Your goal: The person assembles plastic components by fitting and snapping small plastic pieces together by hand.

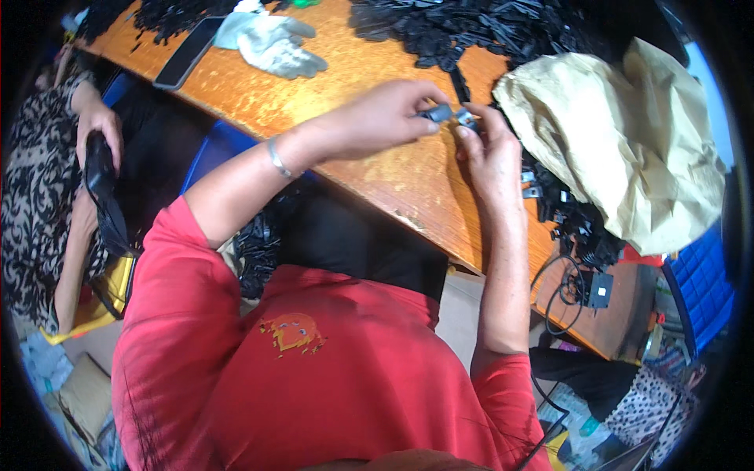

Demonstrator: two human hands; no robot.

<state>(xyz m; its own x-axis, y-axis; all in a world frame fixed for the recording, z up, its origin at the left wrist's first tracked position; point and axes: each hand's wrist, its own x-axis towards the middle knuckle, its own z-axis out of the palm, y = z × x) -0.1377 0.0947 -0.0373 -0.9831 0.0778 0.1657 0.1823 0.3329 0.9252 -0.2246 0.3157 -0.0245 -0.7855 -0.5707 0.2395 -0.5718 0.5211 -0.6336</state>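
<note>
Across upper frame, table (393,180): wooden, black parts (471,31) piled at top.
Upper right, sack (605,141): beige, crumpled.
Upper centre, left hand (385,118): pinching grey piece (438,114).
Upper centre, right hand (495,149): pinching silvery-dark piece (466,119), small gap between pieces.

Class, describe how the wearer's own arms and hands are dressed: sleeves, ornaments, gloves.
Both arms have plain red sleeves, the left sleeve and right sleeve leaving the forearms bare. A narrow, silver-coloured bracelet circles the left wrist; none shows on the right. The left hand and right hand are both ungloved.
</note>
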